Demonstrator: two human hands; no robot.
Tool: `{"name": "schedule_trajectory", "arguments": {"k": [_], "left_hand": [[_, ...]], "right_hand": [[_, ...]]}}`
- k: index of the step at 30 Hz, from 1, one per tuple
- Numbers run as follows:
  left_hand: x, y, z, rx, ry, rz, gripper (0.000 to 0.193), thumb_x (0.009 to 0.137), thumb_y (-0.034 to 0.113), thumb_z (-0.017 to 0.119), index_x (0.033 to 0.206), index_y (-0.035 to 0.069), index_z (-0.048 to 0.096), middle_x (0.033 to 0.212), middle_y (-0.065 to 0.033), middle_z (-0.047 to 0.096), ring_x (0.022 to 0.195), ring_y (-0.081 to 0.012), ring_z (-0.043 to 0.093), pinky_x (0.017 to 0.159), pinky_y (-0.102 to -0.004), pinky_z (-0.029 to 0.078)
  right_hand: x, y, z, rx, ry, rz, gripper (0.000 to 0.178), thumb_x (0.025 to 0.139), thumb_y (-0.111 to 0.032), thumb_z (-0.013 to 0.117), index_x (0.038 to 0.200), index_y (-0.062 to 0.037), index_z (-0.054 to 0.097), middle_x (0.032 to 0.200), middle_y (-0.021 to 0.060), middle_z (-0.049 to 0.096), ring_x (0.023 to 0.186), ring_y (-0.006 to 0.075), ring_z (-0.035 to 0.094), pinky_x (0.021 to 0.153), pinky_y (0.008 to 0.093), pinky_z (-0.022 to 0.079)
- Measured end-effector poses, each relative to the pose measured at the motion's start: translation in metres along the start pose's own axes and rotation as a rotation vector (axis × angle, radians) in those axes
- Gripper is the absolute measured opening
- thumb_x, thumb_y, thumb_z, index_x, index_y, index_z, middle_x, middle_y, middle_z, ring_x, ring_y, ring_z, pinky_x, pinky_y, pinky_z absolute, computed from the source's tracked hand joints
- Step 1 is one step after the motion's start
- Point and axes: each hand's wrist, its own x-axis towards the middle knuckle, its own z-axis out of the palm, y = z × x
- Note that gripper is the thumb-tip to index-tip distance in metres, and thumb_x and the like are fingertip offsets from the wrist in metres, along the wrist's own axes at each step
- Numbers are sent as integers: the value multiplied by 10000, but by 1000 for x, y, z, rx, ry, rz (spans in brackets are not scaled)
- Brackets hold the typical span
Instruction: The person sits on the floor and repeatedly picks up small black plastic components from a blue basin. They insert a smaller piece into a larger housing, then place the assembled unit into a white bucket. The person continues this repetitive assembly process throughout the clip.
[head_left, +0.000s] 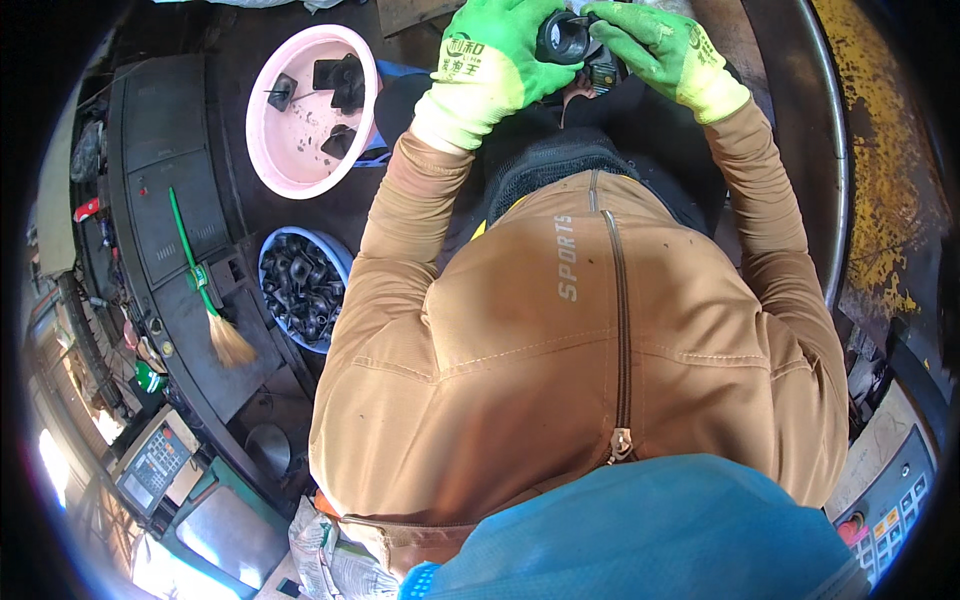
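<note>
My left hand (495,62), in a green and yellow work glove, is closed round a black ring-shaped part (565,40), which looks like rubber. The part's round opening faces up toward me. From the other side my right hand (665,52), gloved alike, pinches at the rim of the same part with thumb and fingers together. Whether a small tool or scrap sits between those fingertips is too small to tell. Both hands are at the top of the view, above my dark-clad lap.
On the left stands a pink basin (262,125) with a few black pieces and crumbs. Below it, a blue basin (349,262) is full of black parts. A green-handled broom (190,240) leans on dark cabinets. A worn yellow metal surface (880,160) is at the right, control panels (155,465) lower down.
</note>
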Motion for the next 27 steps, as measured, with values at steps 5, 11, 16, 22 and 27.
{"name": "schedule_trajectory", "arguments": {"k": [5, 11, 16, 22, 27], "left_hand": [[-3, 1, 3, 94, 28, -34, 483, 591, 133, 805, 1030, 30, 632, 1112, -164, 622, 1126, -433, 538, 996, -480, 439], [-6, 1, 11, 144, 116, -77, 531, 609, 144, 816, 1090, 40, 616, 1183, -158, 602, 1198, -466, 504, 1003, -491, 439], [-5, -2, 17, 163, 174, -63, 543, 628, 119, 809, 1123, 39, 602, 1193, -154, 600, 1217, -467, 495, 998, -489, 445], [-2, -1, 23, 200, 309, -65, 524, 636, 81, 783, 1126, 34, 604, 1215, -155, 595, 1225, -462, 488, 983, -469, 461], [-2, -2, 27, 223, 288, -67, 518, 642, 68, 742, 1139, 16, 606, 1204, -158, 592, 1219, -483, 480, 984, -493, 456]], "right_hand": [[-4, 2, 11, -68, 81, -159, 198, 848, -76, 666, 1028, 6, 668, 1000, 171, 677, 829, 317, 681, 699, 391, 566], [-14, -7, 35, 27, 70, 94, 179, 864, -89, 669, 1023, -5, 673, 961, 158, 677, 772, 296, 670, 634, 362, 548], [-21, -18, 59, 563, 152, 656, 253, 971, -144, 604, 1186, -17, 641, 955, 37, 656, 822, 77, 591, 708, 237, 485], [-19, -27, 72, 623, 200, 706, 260, 927, -148, 642, 1162, -38, 631, 918, 43, 639, 836, 135, 604, 746, 261, 497], [-5, -41, 66, 796, 225, 825, 207, 954, -176, 595, 1109, -42, 631, 879, 47, 606, 834, 123, 599, 747, 276, 506]]}}
